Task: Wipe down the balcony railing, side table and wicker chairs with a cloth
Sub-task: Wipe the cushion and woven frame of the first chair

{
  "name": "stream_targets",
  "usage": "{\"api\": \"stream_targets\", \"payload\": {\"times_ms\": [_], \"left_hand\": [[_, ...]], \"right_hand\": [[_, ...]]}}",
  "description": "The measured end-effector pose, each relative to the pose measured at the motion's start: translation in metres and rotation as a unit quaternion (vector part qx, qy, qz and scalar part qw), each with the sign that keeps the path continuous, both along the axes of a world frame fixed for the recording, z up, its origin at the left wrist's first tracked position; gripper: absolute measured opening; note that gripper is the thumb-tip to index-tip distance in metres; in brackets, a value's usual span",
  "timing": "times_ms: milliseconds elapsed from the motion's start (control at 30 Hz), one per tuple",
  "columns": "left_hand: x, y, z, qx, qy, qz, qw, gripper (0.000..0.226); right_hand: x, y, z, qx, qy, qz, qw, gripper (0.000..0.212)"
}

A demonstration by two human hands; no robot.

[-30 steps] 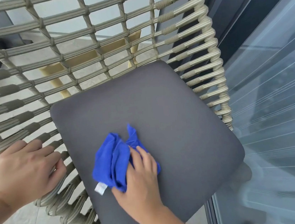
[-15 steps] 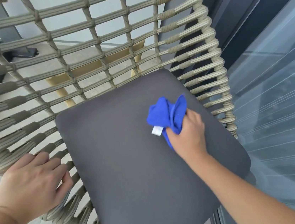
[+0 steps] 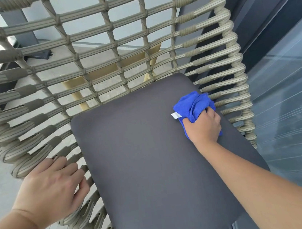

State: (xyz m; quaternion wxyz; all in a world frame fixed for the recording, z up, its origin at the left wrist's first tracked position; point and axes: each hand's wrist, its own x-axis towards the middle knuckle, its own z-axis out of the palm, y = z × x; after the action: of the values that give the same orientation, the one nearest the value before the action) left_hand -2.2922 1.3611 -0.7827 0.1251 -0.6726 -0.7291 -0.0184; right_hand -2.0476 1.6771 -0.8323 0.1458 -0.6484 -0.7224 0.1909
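The bunched, bright blue microfibre cloth (image 3: pixel 193 107), with a small white label at its left edge, lies on the far right corner of the flat, dark grey fabric seat cushion (image 3: pixel 147 152), close beside the chair's right-hand woven side. The right hand (image 3: pixel 203 127) sits on top of it, fingers curled into the soft folds and gripping them, palm bearing down so the cloth drags across the cushion rather than sliding loose. I judge this a wiping stroke on the seat, with the weave, table and railing yet to be done.

The left hand (image 3: pixel 52 187) rests on the left rim of the beige wicker chair (image 3: pixel 99 44), fingers relaxed and lightly spread over the ribbed strands, probably to steady the frame. The chair is an open lattice of flat, ridged cord wound round a curved frame. Behind the lattice stand pale wooden legs (image 3: pixel 79 96), perhaps the side table; the view is too broken up to be sure. A glass balustrade (image 3: pixel 287 97) runs on the right.
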Motion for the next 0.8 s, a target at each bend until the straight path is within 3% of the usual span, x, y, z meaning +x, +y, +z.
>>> {"api": "stream_targets", "payload": {"times_ms": [267, 500, 667, 800], "left_hand": [[0.001, -0.001, 0.002, -0.002, 0.01, -0.002, 1.0, 0.038], [0.001, 0.0, 0.004, -0.007, 0.015, -0.001, 1.0, 0.038], [0.001, 0.0, 0.007, -0.008, 0.017, -0.003, 1.0, 0.039], [0.002, -0.001, 0.008, -0.017, 0.023, -0.01, 1.0, 0.039]], "right_hand": [[-0.025, -0.03, -0.003, 0.014, 0.022, -0.002, 1.0, 0.046], [-0.062, -0.09, -0.011, 0.029, 0.019, 0.056, 0.998, 0.055], [-0.084, -0.13, -0.011, 0.018, 0.016, 0.124, 0.992, 0.06], [-0.094, -0.163, -0.009, 0.002, 0.011, 0.233, 0.972, 0.07]]}}
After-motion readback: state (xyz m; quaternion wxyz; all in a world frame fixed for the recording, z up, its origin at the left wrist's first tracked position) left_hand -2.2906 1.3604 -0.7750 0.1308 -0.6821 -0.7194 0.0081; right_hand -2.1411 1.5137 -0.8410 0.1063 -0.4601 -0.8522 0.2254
